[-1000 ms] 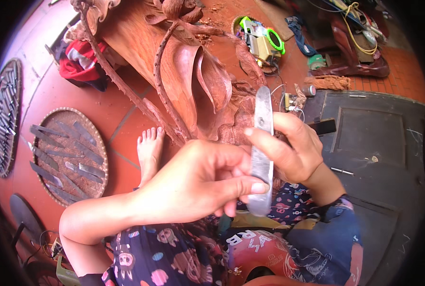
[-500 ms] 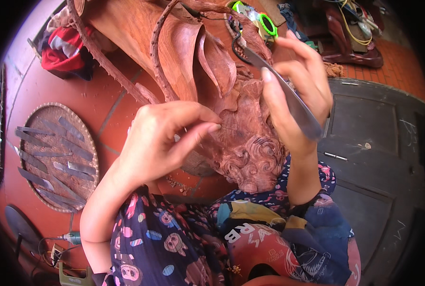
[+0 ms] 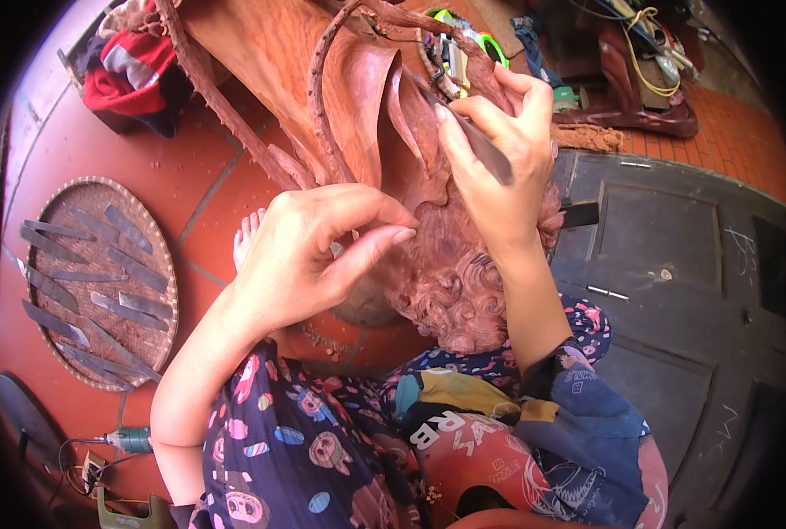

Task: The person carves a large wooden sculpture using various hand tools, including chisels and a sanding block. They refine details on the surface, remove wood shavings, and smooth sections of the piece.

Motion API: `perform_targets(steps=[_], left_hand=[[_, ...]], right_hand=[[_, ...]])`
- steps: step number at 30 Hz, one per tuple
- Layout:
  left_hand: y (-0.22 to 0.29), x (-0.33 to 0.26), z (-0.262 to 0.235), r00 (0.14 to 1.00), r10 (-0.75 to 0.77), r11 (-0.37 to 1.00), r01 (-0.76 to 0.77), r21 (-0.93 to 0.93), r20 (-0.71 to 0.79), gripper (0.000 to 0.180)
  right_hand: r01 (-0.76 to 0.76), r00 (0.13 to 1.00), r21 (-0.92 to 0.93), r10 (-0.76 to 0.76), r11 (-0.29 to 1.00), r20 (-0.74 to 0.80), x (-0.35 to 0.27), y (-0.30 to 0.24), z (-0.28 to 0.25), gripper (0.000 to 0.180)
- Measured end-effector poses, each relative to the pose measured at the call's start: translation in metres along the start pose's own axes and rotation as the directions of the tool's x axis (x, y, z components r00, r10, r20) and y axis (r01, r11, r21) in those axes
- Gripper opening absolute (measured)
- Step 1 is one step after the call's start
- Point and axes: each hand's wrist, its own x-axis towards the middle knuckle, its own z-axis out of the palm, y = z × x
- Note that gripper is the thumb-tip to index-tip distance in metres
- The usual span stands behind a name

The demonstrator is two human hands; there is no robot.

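Observation:
My right hand (image 3: 514, 167) grips a flat metal blade (image 3: 488, 157) between thumb and fingers, holding it slanted over the carved wood. Beneath both hands lies a large reddish-brown wood carving (image 3: 454, 295), with curled relief near me and smooth folds farther off. My left hand (image 3: 300, 251) hovers at the carving's left side, thumb and forefinger brought together in a pinch. Whatever sits between those fingertips, if anything, is too small to make out. Part of the blade's far end is lost against the carving.
On the left, a round woven tray (image 3: 175, 295) bears several flat metal blades. A green corded tool (image 3: 131, 439) lies below it. Red cloth (image 3: 137, 84) sits far left. Dark wooden panels (image 3: 657, 238) stretch along the right. A thin branch (image 3: 225, 115) of wood rises beside the carving.
My right hand has moved left with the blade, over the carving. My left hand keeps its pinch at nearly the same spot. The view has shifted slightly.

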Motion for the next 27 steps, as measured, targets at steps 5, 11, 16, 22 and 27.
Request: perform_targets(steps=[5,11,16,22,27], left_hand=[[-0.006,-0.005,-0.001,0.999,0.016,1.0,-0.016,-0.017,-0.049,0.01],[-0.02,-0.034,-0.017,0.917,-0.276,0.935,0.187,-0.301,-0.289,0.008],[-0.068,-0.072,-0.025,0.78,-0.396,0.911,0.268,-0.313,-0.485,0.013],[-0.131,-0.099,0.0,0.76,-0.524,0.848,0.425,-0.317,-0.385,0.013],[-0.165,-0.098,0.025,0.829,-0.509,0.822,0.548,0.155,-0.233,0.016]], right_hand=[[0.009,0.999,-0.045,-0.011,0.999,-0.044,-0.002,0.0,0.009,0.013],[0.031,0.998,0.028,-0.029,0.999,-0.057,-0.005,0.009,0.008,0.015],[0.074,0.997,-0.088,-0.075,0.993,-0.011,0.001,0.007,0.003,0.013],[0.101,0.994,-0.013,-0.101,0.995,-0.037,0.0,0.016,0.004,0.009],[0.108,0.993,0.013,-0.107,0.994,-0.049,0.0,0.02,0.006,0.014]])
